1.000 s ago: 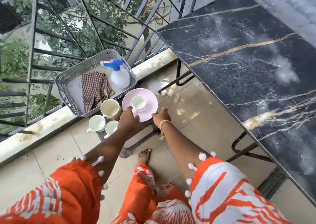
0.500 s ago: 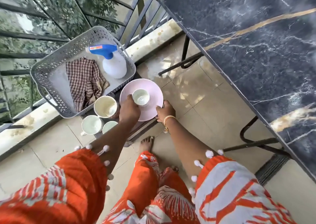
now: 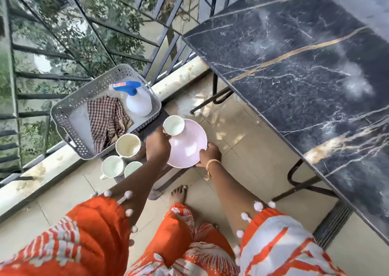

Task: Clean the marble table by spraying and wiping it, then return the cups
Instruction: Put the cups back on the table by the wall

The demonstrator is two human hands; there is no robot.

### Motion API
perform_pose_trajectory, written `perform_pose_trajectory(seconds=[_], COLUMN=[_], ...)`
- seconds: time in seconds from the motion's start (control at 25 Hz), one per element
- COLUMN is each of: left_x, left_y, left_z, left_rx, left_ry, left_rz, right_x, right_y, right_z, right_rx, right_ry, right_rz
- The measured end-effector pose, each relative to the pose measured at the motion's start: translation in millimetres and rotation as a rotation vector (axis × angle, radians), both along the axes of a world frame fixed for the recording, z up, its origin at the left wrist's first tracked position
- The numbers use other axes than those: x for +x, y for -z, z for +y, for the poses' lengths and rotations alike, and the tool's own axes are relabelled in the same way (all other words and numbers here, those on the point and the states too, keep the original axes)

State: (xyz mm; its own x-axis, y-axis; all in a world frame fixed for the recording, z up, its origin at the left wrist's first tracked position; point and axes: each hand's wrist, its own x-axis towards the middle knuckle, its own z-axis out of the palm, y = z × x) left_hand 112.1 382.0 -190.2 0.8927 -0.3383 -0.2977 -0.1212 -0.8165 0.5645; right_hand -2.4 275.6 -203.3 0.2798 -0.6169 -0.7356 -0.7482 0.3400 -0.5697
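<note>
My left hand (image 3: 157, 144) grips a small white cup (image 3: 173, 125), lifted off the pink plate (image 3: 186, 145) and tilted at its far edge. My right hand (image 3: 209, 154) pinches the plate's near rim and holds it tilted above a low dark stool (image 3: 147, 126). Three more cups stand on the stool: a cream cup (image 3: 127, 145), a white cup (image 3: 112, 167) and a second white cup (image 3: 132, 168), partly behind my left forearm. The black marble table (image 3: 305, 71) stretches along the right, bare, with hazy whitish patches.
A grey perforated basket (image 3: 67, 115) at the left holds a checked cloth (image 3: 106, 120) and a white spray bottle (image 3: 137, 100) with a blue head. A metal railing (image 3: 94, 33) runs behind it. My bare foot (image 3: 177, 193) stands on the beige tiles by the stool.
The plate has come up off the stool in my right hand and tilted. My left hand has lifted the small cup from the plate's middle to its far edge.
</note>
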Motion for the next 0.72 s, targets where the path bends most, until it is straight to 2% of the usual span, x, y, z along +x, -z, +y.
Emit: perform_pose_trajectory(seconds=[0.24,0.4,0.56,0.72], left_x=[-29.2,-28.5,-20.1,7.8], left_y=[-73.1,-107.7,-133.6,-133.1], left_z=[-14.9,-25.1,-41.9,-65.9], left_rx=[-0.133,-0.193,-0.183,-0.230], left_ry=[-0.007,-0.014,-0.047,-0.093], left_rz=[-0.102,-0.183,-0.190,-0.136], right_x=[-61.7,-80.2,-51.1,6.0], right_y=[-67.9,-108.7,-129.5,-144.3], right_z=[-28.6,-55.5,-89.9,-131.9], right_rx=[-0.107,-0.272,-0.196,-0.113], right_ry=[0.126,0.212,0.348,0.434], right_rz=[-0.065,-0.131,-0.239,-0.350])
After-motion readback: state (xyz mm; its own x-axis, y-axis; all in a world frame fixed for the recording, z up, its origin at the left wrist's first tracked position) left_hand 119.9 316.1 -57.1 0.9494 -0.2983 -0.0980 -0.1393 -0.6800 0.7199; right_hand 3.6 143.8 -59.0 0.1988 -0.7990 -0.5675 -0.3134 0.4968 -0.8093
